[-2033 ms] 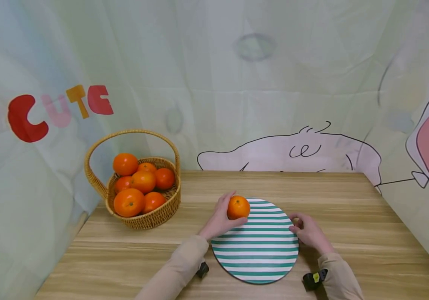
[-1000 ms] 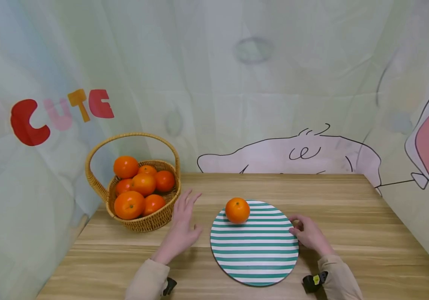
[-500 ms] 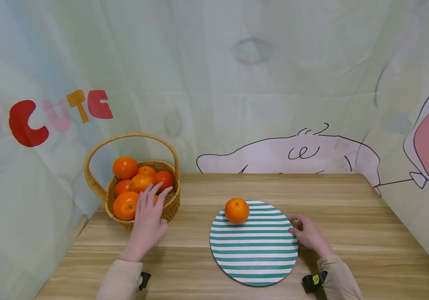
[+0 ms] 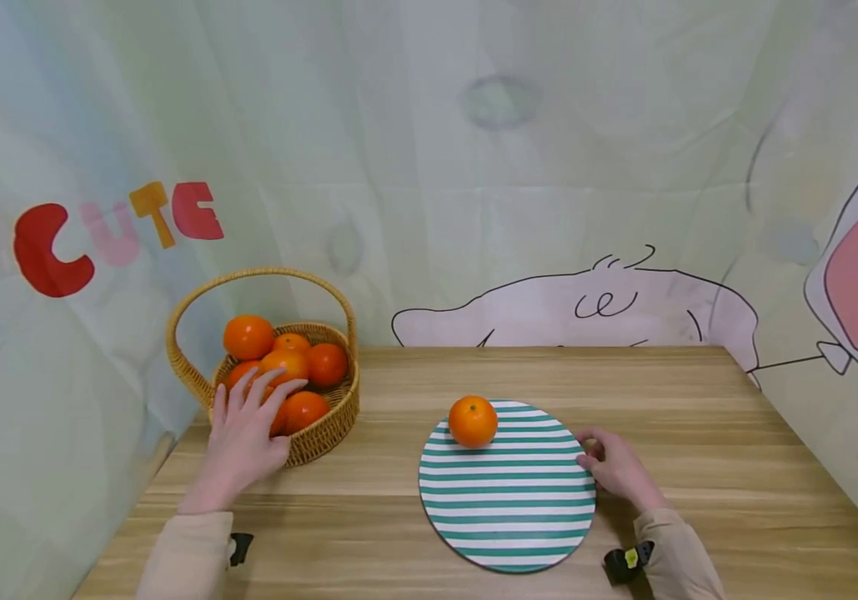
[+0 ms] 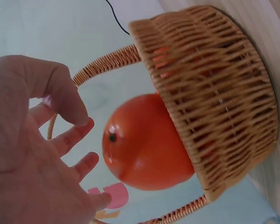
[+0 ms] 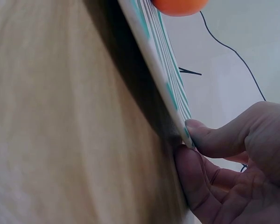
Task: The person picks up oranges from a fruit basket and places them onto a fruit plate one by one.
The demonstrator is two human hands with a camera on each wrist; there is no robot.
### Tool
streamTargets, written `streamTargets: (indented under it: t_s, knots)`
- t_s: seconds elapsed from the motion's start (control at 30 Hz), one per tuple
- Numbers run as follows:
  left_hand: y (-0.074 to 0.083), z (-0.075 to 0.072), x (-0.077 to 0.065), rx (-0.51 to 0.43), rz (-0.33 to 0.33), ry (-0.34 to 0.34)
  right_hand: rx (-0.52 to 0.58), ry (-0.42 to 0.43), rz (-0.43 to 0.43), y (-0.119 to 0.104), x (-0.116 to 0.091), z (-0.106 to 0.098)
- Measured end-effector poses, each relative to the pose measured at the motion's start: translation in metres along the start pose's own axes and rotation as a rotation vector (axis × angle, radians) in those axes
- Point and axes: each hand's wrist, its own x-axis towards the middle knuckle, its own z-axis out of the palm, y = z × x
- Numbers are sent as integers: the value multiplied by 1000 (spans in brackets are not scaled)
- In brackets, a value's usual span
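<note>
My left hand hovers with spread fingers over the front of the wicker basket, which is heaped with several oranges. In the left wrist view, a gap shows between the fingers and the large front orange; in the head view the hand mostly covers that fruit. A round board with green and white stripes lies on the table, one orange resting near its far left edge. My right hand pinches the board's right edge, thumb above and a finger below, as the right wrist view shows.
The basket's tall arched handle rises over the fruit. Under everything is a wooden table. A printed curtain hangs behind and along both sides.
My left hand let go of the orange on the board, then moved left to the basket and over its front fruit. The right hand has stayed at the board's edge.
</note>
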Motion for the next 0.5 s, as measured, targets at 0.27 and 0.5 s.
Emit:
streamTargets:
  t_s: [0.27, 0.5]
  knots:
    - [-18, -3, 1, -15, -72, -85, 1, -4, 1, -1, -1, 0]
    - [-24, -3, 3, -10, -102, -122, 19, -5, -4, -1, -1, 0]
